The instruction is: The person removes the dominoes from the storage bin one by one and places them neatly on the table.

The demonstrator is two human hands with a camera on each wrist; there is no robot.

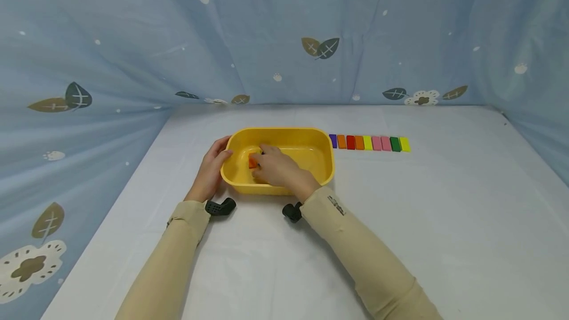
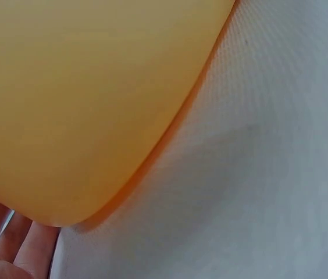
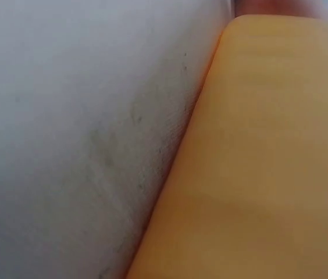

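Observation:
A yellow plastic tub [image 1: 306, 135] sits on the table. My left hand [image 1: 210, 168] holds its left end, thumb over the rim and fingers along the outer wall. In the left wrist view, the fingers of this left hand [image 2: 15, 244] show beside the tub wall [image 2: 82, 116]. My right hand [image 1: 280, 166] reaches down into the tub. Its fingertips are at an orange block [image 1: 252, 160] and partly cover it. A small dark patch shows between the fingers. Whether they pinch anything is hidden. The right wrist view shows mainly the tub's outer wall [image 3: 268, 145].
Several coloured blocks [image 1: 372, 143] lie in a row on the table, running right from the tub's far right side. The white tabletop [image 1: 426, 221] surrounds them. A patterned blue cloth [image 1: 275, 28] hangs behind and at the sides.

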